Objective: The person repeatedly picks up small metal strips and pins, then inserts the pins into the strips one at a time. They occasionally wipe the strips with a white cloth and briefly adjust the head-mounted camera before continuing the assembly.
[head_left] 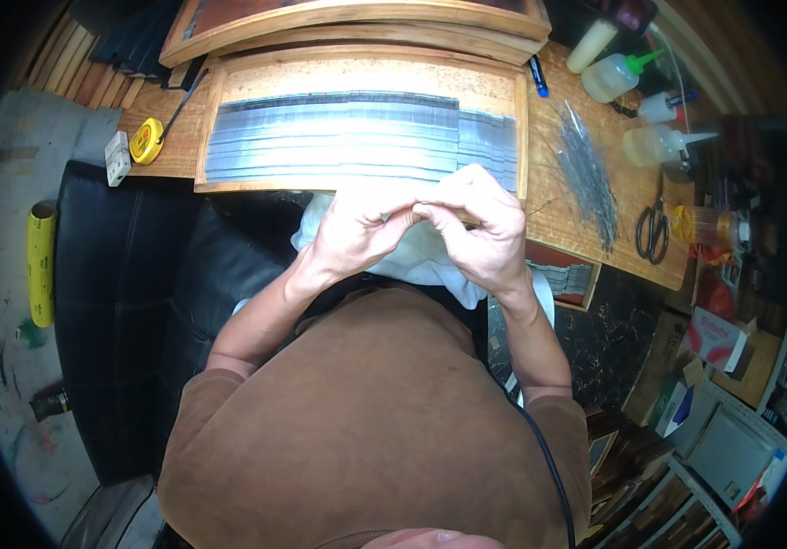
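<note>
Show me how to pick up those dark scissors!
Take the scissors by the looped handles, probably with the right hand coming from the near side: the loops lie closer and give fingers openings, while the blades point away.

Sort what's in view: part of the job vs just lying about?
Likely the job:
left hand and right hand, pinching; anything between fingers too small to tell
grey strips in the wooden tray
loose dark strands, perhaps

Likely lying about, untouched:
yellow tape measure
blue-ended marker
scissors
green-tipped bottle
yellow roll
</note>
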Motion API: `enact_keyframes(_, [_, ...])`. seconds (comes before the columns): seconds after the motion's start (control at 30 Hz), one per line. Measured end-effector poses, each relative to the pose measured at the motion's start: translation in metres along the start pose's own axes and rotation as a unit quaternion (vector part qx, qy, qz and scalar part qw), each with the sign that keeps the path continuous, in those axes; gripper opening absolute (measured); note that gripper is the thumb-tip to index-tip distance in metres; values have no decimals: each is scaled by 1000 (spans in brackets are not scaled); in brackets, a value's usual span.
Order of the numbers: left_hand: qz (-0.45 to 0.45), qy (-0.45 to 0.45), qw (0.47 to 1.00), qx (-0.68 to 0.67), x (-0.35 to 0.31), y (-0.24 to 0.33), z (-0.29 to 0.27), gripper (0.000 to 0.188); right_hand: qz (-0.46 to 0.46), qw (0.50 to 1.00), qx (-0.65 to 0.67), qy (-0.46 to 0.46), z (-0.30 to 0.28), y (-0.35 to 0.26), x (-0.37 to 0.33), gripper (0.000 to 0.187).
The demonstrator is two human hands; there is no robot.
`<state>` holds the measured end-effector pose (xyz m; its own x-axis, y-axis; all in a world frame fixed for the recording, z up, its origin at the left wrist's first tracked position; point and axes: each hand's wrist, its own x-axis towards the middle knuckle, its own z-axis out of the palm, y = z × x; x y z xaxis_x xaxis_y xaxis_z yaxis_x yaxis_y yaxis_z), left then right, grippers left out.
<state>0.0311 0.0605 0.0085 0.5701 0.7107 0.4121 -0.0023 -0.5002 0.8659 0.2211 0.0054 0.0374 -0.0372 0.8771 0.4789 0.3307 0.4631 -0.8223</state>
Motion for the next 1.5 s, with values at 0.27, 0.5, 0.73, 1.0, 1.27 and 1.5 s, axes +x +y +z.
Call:
enact_keyframes(0.27, [-66,-12,997,-45,-19,23,-1,13,34,999,-12,5,5,-26,-16,15])
enact_keyframes(0.5, [-157,-45,986,-28,-37,30,-6,5,117,991,72,6,16,-29,-25,15])
enact_keyframes(0.73, [-120,-20,993,-9,-40,31,-3,7,111,989,89,-23,10,-22,-30,19])
enact_keyframes(1.0, [-123,-37,992,-4,-51,17,1,7,108,988,103,-33,11,-17,-33,20])
enact_keyframes(1.27, [-129,-21,991,-30,-56,14,4,18,114,986,118,-27,14,-13,-37,19])
enact_keyframes(1.5, [-144,-36,988,-35,-57,15,2,18,125,986,106,-39,14,-11,-38,19])
